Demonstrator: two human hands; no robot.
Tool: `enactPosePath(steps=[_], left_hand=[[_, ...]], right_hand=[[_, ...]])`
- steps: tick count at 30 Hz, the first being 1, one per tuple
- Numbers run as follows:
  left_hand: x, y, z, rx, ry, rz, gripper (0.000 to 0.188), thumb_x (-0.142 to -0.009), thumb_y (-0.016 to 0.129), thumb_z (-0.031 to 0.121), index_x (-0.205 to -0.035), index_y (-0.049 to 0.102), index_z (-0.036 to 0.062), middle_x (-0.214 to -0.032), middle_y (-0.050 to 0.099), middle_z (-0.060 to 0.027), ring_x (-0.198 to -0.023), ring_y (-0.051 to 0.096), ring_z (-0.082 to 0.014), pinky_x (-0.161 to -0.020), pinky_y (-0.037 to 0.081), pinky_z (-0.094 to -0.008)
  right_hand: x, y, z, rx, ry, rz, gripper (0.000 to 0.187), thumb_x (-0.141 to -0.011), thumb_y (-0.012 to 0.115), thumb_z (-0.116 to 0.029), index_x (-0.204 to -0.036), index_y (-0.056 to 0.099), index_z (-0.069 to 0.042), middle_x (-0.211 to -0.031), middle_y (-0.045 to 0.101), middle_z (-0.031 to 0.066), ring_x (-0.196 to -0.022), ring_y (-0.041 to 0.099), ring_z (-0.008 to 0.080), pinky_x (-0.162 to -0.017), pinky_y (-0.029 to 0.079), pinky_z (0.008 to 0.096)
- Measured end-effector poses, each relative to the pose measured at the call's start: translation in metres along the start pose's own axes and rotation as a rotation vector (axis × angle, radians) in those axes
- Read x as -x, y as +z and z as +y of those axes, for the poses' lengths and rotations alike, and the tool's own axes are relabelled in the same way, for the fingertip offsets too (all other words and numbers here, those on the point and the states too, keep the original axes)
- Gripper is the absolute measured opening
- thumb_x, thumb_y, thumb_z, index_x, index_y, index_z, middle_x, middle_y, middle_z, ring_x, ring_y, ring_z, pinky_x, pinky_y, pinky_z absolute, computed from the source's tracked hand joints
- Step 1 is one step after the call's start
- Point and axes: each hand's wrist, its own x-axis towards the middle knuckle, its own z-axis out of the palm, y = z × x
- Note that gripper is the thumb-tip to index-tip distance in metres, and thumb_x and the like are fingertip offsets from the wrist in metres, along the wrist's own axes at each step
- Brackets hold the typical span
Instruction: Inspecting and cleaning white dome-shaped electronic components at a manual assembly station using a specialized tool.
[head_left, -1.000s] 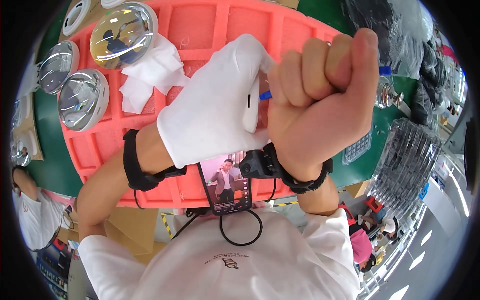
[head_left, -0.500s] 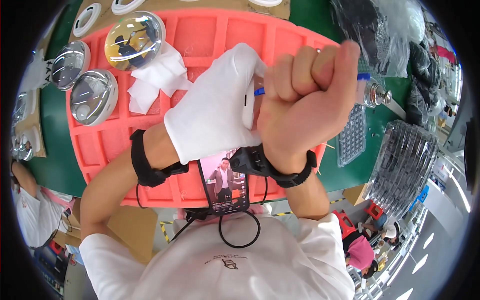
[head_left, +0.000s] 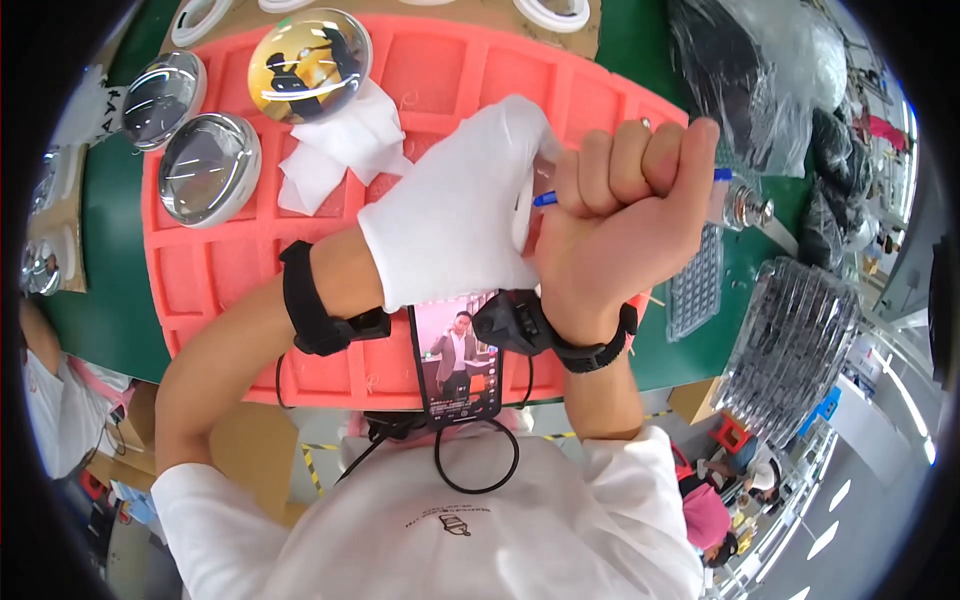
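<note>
My left hand [head_left: 455,205], in a white glove, is curled over the pink tray [head_left: 415,75]. Its fingertips are hidden; a white edge with a small dark slot shows beside the palm, but I cannot tell what it belongs to. Close against it on the right, my bare right hand [head_left: 630,215] is closed in a fist around a slim blue pen-like stick [head_left: 546,199]. One end of the stick points at the gloved hand. White tissue [head_left: 345,145] lies on the tray, beside a shiny dome with a yellow picture and dark figures [head_left: 310,68].
Two mirror-like domes [head_left: 208,170] [head_left: 163,100] sit at the left. A phone [head_left: 455,365] leans at the tray's near edge. On the green table [head_left: 115,240], right side, are a clear bottle with a metal top [head_left: 745,207], a clear blister tray [head_left: 697,285] and plastic bags [head_left: 745,75].
The view has shifted, so the tray and domes appear farther right. My right fist sits slightly lower in the picture, and more of the blue stick shows beside it.
</note>
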Motion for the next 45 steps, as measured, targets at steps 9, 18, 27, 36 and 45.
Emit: enactPosePath(steps=[9, 18, 27, 36, 45], left_hand=[[-0.003, 0.0, 0.0, -0.033, 0.041, 0.03, 0.052, -0.058, 0.08, 0.009, -0.098, 0.049, -0.0029, -0.097, 0.053, -0.0202, -0.092, 0.056, -0.037, -0.077, 0.049, -0.0405], [-0.001, 0.0, -0.007, -0.105, 0.1, 0.032, 0.05, -0.061, 0.078, 0.012, -0.098, 0.046, 0.0, -0.094, 0.049, -0.0178, -0.088, 0.052, -0.0361, -0.075, 0.046, -0.042], [0.0, -0.002, -0.004, -0.103, 0.057, 0.025, 0.053, -0.063, 0.079, 0.015, -0.101, 0.046, -0.0001, -0.091, 0.049, -0.017, -0.086, 0.054, -0.0349, -0.074, 0.047, -0.0408], [0.002, 0.004, -0.005, -0.041, 0.002, 0.017, 0.053, -0.061, 0.079, 0.016, -0.099, 0.046, -0.0004, -0.091, 0.049, -0.0164, -0.085, 0.055, -0.0337, -0.074, 0.047, -0.0387], [0.002, 0.0, -0.008, -0.065, 0.092, 0.062, 0.053, -0.061, 0.079, 0.015, -0.099, 0.045, -0.0014, -0.089, 0.05, -0.0178, -0.083, 0.056, -0.0341, -0.072, 0.047, -0.0401]], right_hand=[[-0.005, -0.003, 0.004, -0.027, -0.145, -0.03, 0.046, -0.105, 0.037, -0.029, -0.065, 0.021, -0.015, -0.055, 0.017, -0.004, -0.046, 0.01, 0.0091, -0.042, 0.011, 0.029], [0.005, 0.036, -0.016, 0.301, 0.176, 0.168, 0.046, -0.105, 0.036, -0.03, -0.064, 0.021, -0.016, -0.054, 0.018, -0.0041, -0.046, 0.01, 0.0092, -0.042, 0.01, 0.0295], [-0.011, 0.001, 0.0, 0.017, 0.011, -0.107, 0.046, -0.105, 0.036, -0.031, -0.065, 0.021, -0.014, -0.054, 0.016, -0.0036, -0.047, 0.011, 0.01, -0.044, 0.012, 0.0307], [-0.01, -0.004, -0.004, 0.026, 0.08, -0.167, 0.046, -0.105, 0.037, -0.029, -0.065, 0.021, -0.013, -0.055, 0.015, -0.0034, -0.047, 0.011, 0.0101, -0.044, 0.012, 0.0311], [0.002, 0.021, -0.013, 0.242, 0.058, 0.014, 0.045, -0.104, 0.037, -0.028, -0.065, 0.021, -0.013, -0.055, 0.016, -0.0038, -0.047, 0.011, 0.0101, -0.044, 0.012, 0.0305]])
